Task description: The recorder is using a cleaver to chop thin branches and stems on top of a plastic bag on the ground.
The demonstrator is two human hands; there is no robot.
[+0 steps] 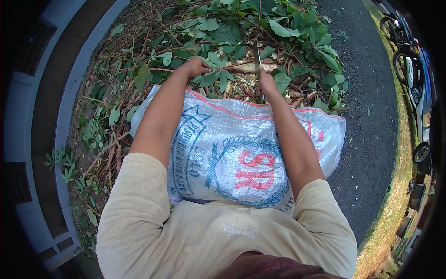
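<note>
My left hand (pixel 197 68) is closed around a thin reddish leafy stem (pixel 232 65), which stretches right toward the knife. My right hand (pixel 266 83) grips a knife, its blade (pixel 256 52) pointing up and away from me. A pale piece of wood (pixel 245 68) lies just beyond the stem, close to the blade. Below it, light chopped bits (pixel 244 86) cover the ground. A white woven sack (pixel 213 153) with red and blue print is spread over my lap, under both forearms. The knife's handle is mostly hidden by my fingers.
Green leafy branches (pixel 223 32) are heaped in front of me, with brown sticks (pixel 111 153) along the left. A pale wall base (pixel 74 83) curves along the left side. Dark asphalt (pixel 367 116) lies to the right, with motorbikes (pixel 411 79) beyond a grass strip (pixel 403 153).
</note>
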